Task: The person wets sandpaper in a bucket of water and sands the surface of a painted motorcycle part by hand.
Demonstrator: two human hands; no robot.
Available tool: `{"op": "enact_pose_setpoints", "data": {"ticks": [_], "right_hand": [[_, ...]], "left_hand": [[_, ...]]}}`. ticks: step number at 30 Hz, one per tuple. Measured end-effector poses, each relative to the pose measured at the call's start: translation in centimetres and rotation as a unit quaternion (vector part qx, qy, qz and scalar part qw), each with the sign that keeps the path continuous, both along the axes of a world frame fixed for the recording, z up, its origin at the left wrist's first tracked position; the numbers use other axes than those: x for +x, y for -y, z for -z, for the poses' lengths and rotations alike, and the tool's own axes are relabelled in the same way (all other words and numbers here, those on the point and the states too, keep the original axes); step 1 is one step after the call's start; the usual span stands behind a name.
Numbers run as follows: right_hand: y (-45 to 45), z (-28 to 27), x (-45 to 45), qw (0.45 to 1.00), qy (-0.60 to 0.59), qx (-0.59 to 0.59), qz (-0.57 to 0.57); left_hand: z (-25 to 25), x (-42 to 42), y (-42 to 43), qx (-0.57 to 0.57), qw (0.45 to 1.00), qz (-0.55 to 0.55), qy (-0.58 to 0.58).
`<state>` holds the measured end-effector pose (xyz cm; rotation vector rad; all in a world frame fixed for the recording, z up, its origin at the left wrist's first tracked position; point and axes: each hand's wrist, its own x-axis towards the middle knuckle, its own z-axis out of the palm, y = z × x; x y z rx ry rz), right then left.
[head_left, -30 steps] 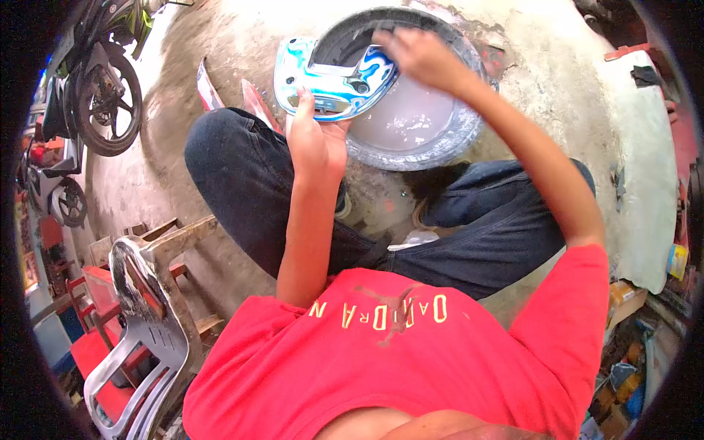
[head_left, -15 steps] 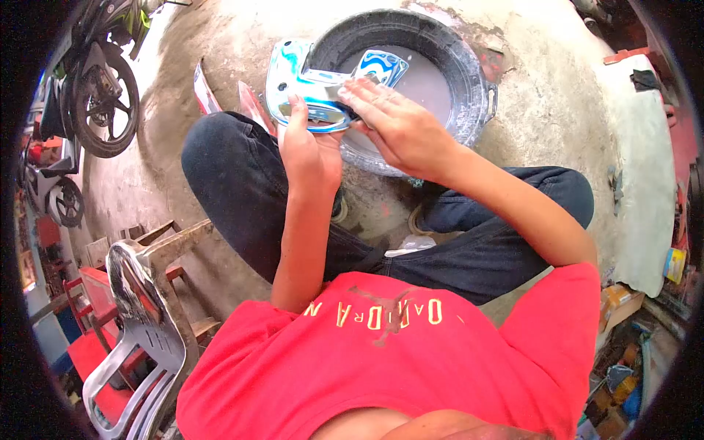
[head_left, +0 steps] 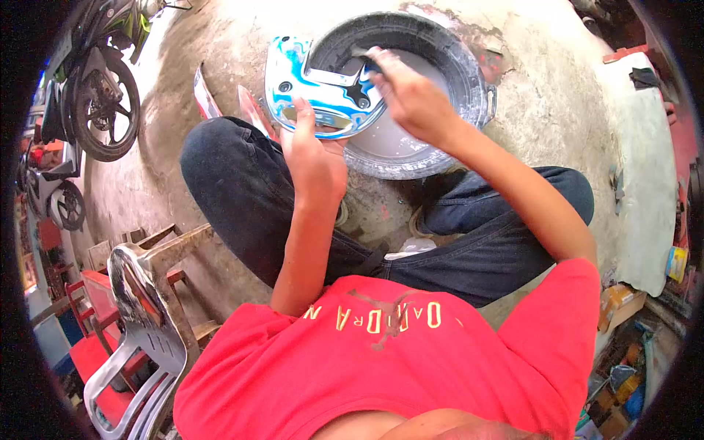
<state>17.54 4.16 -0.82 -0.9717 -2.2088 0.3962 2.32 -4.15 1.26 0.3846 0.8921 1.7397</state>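
Note:
A curved blue, white and silver panel (head_left: 323, 95) with dark holes is held up over the near left rim of a round black basin (head_left: 469, 81) of cloudy water. My left hand (head_left: 315, 150) grips its lower edge, thumb on top and fingers underneath. My right hand (head_left: 411, 95) is at the panel's right end, with its fingers bent. A small dark piece seems to be at those fingertips, but I cannot make out what it is.
Red and white panels (head_left: 253, 110) lie on the floor left of the basin. Motorcycles (head_left: 106, 103) stand at the far left, a grey plastic chair (head_left: 158, 341) at the lower left. On the right are a pale sheet (head_left: 649, 191) and a cardboard box (head_left: 620, 304).
My right hand has moved from the panel's middle up to its right end, and its fingers are now more bent. The panel has shifted slightly in my left hand.

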Motion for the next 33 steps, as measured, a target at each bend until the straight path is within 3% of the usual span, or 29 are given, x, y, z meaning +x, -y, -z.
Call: {"op": "enact_pose_setpoints", "data": {"ticks": [3,7,10,11,13,16,23,27,29,33], "right_hand": [[1.2,-0.2,-0.1,0.997,-0.036,-0.062,-0.017],[4.6,-1.5,-0.7,0.992,0.014,0.06,-0.111],[0.3,0.4,1.6,0.999,-0.005,-0.005,-0.051],[-0.4,0.8,2.1,0.997,0.055,-0.037,0.027],[0.6,-0.2,1.5,0.999,-0.006,-0.043,-0.025],[5.0,-2.1,-0.7,0.992,0.011,0.066,-0.105],[1.0,-0.9,1.1,1.0,0.028,0.005,-0.003],[5.0,-2.7,-0.5,0.984,0.043,0.12,-0.121],[3.9,-2.4,-0.1,0.984,0.042,0.106,-0.137],[-0.2,-2.1,1.1,0.999,0.015,0.037,0.011]], "left_hand": [[0.1,0.1,-0.2,0.004,1.0,-0.011,-0.005],[1.2,-1.0,-0.4,0.012,1.0,0.003,0.02],[0.7,-0.6,-0.4,-0.004,1.0,-0.006,0.023],[0.6,-0.5,-0.4,-0.005,1.0,-0.009,0.023],[0.8,-0.8,-0.7,0.007,1.0,-0.015,0.023],[0.7,-0.8,-0.4,0.004,0.999,-0.025,0.026],[-0.6,0.4,-0.3,0.008,0.999,-0.031,0.027],[-0.2,0.0,0.1,0.006,0.999,-0.03,0.019],[-0.2,-0.3,-0.1,0.034,0.999,-0.013,0.016],[-2.2,0.6,0.4,0.009,0.999,-0.035,0.032]]}}
